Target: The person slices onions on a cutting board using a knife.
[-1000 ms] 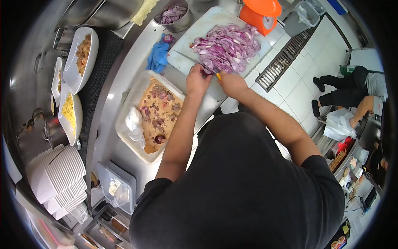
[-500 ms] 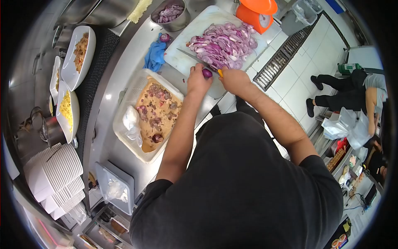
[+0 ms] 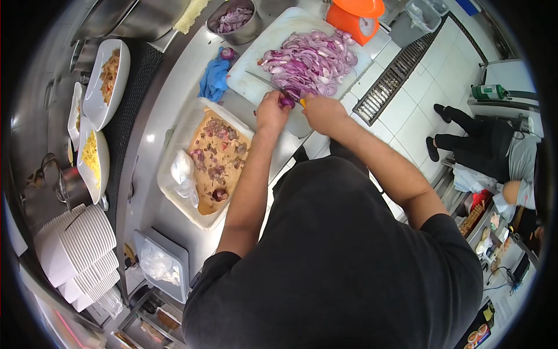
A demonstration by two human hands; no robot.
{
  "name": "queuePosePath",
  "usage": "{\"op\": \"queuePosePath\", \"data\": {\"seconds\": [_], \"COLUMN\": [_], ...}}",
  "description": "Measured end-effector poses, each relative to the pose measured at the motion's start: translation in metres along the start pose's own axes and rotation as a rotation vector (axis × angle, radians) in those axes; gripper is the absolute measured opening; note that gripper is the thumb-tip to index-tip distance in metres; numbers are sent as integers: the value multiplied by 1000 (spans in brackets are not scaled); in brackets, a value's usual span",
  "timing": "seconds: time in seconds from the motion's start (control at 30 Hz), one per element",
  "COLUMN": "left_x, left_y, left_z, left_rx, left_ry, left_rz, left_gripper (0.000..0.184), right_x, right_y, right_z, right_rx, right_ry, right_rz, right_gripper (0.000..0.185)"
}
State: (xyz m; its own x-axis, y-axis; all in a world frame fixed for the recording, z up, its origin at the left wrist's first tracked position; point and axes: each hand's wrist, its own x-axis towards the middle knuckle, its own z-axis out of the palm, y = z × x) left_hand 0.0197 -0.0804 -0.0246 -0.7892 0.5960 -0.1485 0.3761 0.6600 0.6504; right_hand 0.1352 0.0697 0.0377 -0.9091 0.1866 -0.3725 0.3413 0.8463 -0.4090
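My left hand [image 3: 271, 111] is closed on a small purple onion [image 3: 287, 102] at the near edge of the white cutting board [image 3: 241, 77]. In my right hand [image 3: 325, 113] is the yellow handle [image 3: 303, 103] of a knife, whose blade [image 3: 263, 79] points up and left over the board. Beyond both hands, a large heap of sliced red onion [image 3: 314, 61] covers the board's middle. Another onion [image 3: 228, 53] lies by a blue cloth [image 3: 214, 79] left of the board. Nearer me is a white basket [image 3: 168, 168] lined with brown paper, holding onion scraps.
A metal pot [image 3: 251, 30] of sliced onion and an orange scale [image 3: 354, 22] stand beyond the board. Bowls of food [image 3: 93, 152] and stacked white dishes [image 3: 75, 241] line the left. A grey tub [image 3: 163, 262] is near left. Another person [image 3: 494, 145] stands at far right.
The knife blade has come into view over the board, and the onion in my left hand has shifted slightly. The other person at the right has moved.
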Motion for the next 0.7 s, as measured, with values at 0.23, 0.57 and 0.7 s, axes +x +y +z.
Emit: {"op": "queuePosePath", "data": {"seconds": [0.23,0.57,0.7], "left_x": [-2,-3,-1], "left_y": [0,-4,-9], "left_z": [-1,1,5], "left_rx": [-18,-30,-76], "left_ry": [13,26,38], "left_rz": [1,-11,-16], "left_gripper": [36,35,36], "right_x": [6,8,5], "right_y": [3,1,0], "right_z": [17,18,31], "right_rx": [-14,-97,-31], "right_ry": [6,51,45], "right_rz": [-14,-69,-3], "right_gripper": [35,31,35]}}
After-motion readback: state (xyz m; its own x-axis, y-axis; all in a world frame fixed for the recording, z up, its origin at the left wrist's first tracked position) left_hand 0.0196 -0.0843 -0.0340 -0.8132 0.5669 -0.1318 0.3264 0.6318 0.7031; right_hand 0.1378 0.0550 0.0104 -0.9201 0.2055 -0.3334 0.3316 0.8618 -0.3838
